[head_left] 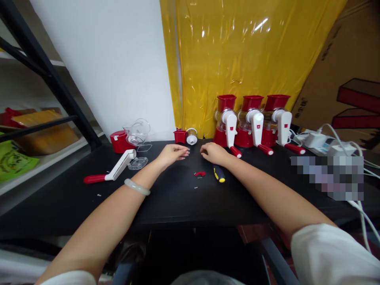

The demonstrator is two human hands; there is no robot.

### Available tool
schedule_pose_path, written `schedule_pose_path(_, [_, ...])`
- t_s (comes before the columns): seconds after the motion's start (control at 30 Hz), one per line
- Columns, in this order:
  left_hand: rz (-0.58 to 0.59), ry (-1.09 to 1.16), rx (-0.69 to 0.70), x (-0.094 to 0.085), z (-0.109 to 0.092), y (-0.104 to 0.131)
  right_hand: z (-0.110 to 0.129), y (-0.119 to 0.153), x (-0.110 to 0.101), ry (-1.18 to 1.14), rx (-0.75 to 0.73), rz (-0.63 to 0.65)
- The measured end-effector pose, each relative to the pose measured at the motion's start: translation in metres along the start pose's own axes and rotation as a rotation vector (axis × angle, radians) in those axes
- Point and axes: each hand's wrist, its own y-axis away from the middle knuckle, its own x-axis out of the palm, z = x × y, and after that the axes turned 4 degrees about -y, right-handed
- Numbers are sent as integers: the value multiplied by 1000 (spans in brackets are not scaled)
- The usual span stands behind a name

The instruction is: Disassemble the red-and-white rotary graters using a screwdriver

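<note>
My left hand [174, 154] is over the middle of the black table, its fingers stretched to the right and nothing visible in them. Opposite it, my right hand [214, 152] has its fingers curled down; whatever they may hold is hidden. A black-and-yellow screwdriver handle [219, 174] lies just below my right hand, its front end hidden. Between my forearms lies a small red plastic piece [200, 173], with a few tiny metal pins [196, 187] around it. Behind my hands stand a small red hopper [179, 136] and a metal grater drum [191, 136].
Several red-and-white rotary graters stand at the back right, the nearest grater [228, 122] close to my right hand. To the left lie a crank handle [120, 166], a red base [118, 141] and clear plastic parts [138, 132]. White cables [360, 213] run along the right edge.
</note>
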Motion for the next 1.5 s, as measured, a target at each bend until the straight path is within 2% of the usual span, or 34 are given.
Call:
schedule_pose_path(0.13, [0,-17,15,0,-3,3,7,10,-12,247,-31,34])
schedule_pose_path(0.27, [-6,-11,40,0,-6,7,16,12,-32,414,11,25])
schedule_pose_path(0.4, [1,-10,51,-1,-6,6,10,-9,-69,457,78,-186])
schedule_pose_path(0.5, [0,-10,72,-2,-4,4,-9,-37,-106,431,133,-398])
schedule_pose_path(0.57, [8,-2,77,-3,-3,3,-26,-57,-129,374,214,-467])
schedule_pose_path(0.63, [16,5,78,-3,-2,2,-41,-74,-148,314,361,-421])
schedule_pose_path(0.7, [20,8,83,-4,-3,3,-51,-85,-159,274,505,-278])
schedule_pose_path(0.8, [20,14,98,-3,-6,5,-57,-92,-164,223,518,-253])
schedule_pose_path(0.93, [26,3,117,-3,-9,7,-61,-93,-160,117,496,-358])
schedule_pose_path(1.03, [34,-7,135,-3,-8,7,-67,-94,-160,55,506,-389])
schedule_pose_path(1.23, [78,-2,169,-6,-5,3,-63,-89,-169,95,549,-370])
schedule_pose_path(1.37, [67,-70,176,-8,-2,1,-49,-81,-185,134,512,-346])
schedule_pose_path(1.5, [95,-136,208,-11,1,0,-35,-77,-216,186,463,-360])
